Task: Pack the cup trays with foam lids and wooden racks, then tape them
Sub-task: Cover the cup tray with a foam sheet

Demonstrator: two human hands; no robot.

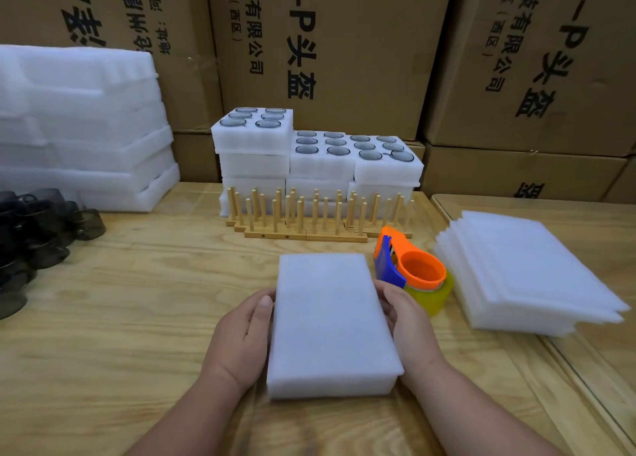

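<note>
Far left edge of the table you've got a pile of dark cups, and behind them a big stack of white foam leaning up near the boxes.

Moving in, your left hand is up against the left long side of the foam block, thumb lying along the top edge and fingers wrapped on the side, so it's gripping the block. The block sits flat on the table right in front of you, top covered by a plain foam sheet, so I can't tell what's inside. Your right hand is doing the same on the right side, fingers curled round that edge, holding it.

Behind the block, in the middle, there's a row of wooden racks with upright pegs, and behind those the stacked cup trays with cups showing in the top ones.

Just right of your right hand sits the orange and blue tape gun. Further right, a stack of thin foam lids.
</note>
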